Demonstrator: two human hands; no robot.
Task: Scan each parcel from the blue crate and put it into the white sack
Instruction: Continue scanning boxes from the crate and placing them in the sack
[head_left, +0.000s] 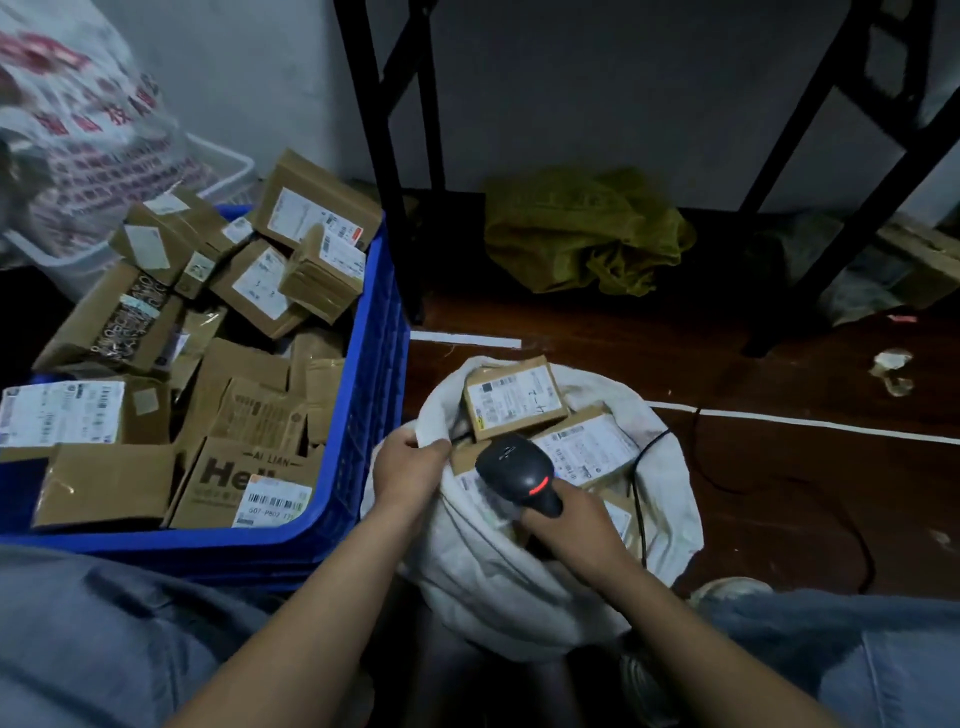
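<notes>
The blue crate (382, 374) stands at my left, heaped with several brown cardboard parcels (260, 415) bearing white labels. The white sack (483, 566) sits on the floor between my knees, its mouth open and several parcels (511, 397) lying inside. My left hand (410, 470) grips the sack's left rim. My right hand (569, 522) holds a black barcode scanner (519, 470) over the sack's mouth, a red light glowing on it. Its cable (641, 457) runs out over the sack's right edge.
A white plastic bin (228, 171) with a printed bag (78, 130) stands behind the crate. Black shelf legs (395, 208) rise at the back, with a crumpled yellow-green sack (582, 234) on the dark floor. White tape lines (800, 423) cross the floor at right. My knees frame the bottom.
</notes>
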